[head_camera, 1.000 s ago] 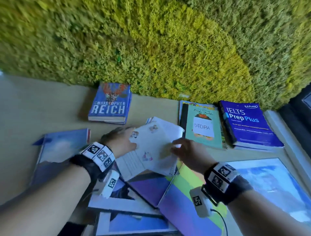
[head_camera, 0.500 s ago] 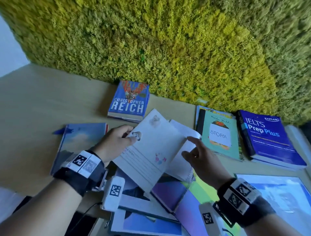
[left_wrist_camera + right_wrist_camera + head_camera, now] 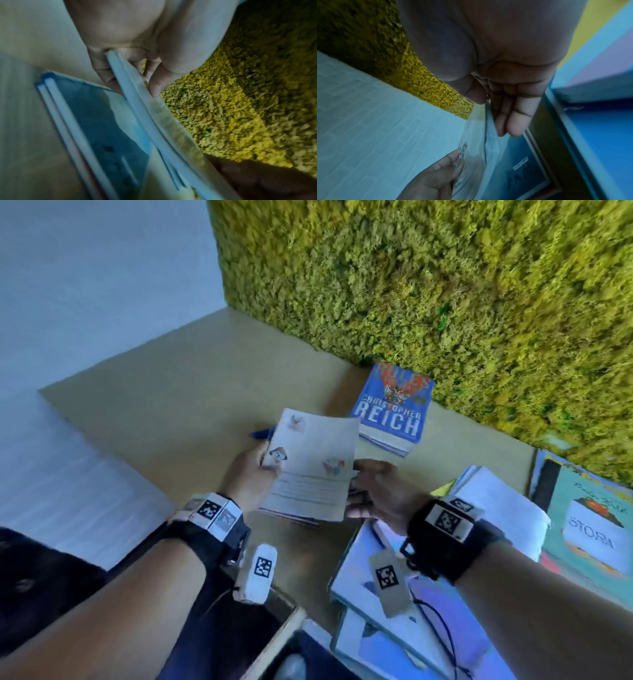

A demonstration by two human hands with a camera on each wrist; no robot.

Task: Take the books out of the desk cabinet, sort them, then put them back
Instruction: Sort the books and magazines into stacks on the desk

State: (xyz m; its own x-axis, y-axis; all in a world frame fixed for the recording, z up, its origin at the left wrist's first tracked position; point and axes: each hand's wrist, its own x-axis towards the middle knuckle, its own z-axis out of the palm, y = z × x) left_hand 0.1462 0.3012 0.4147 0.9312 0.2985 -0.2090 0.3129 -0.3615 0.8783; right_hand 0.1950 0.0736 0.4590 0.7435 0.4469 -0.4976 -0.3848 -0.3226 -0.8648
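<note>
A thin white booklet (image 3: pixel 313 467) with small pictures is held flat between both hands above the desk. My left hand (image 3: pixel 269 465) pinches its left edge, thumb on top; in the left wrist view the left hand (image 3: pixel 130 86) has fingers under the booklet (image 3: pixel 147 121). My right hand (image 3: pixel 354 486) pinches the right edge; in the right wrist view the right hand (image 3: pixel 489 116) has its thumb above and straight fingers (image 3: pixel 513 121) below. A blue flat book (image 3: pixel 96 115) lies under the booklet. The blue Reich paperback (image 3: pixel 394 412) lies by the moss wall.
A stack of blue and purple books (image 3: pixel 373 621) lies at the near right, with a white open book (image 3: pixel 496 508) and a green "STORA" book (image 3: pixel 589 529) beyond it. The moss wall (image 3: pixel 445 285) backs the desk (image 3: pixel 178 392). The desk's left edge meets a pale wall.
Both hands have carried the booklet left, off the colourful stack and over the blue flat book. The right hand now pinches its edge. The view has swung left.
</note>
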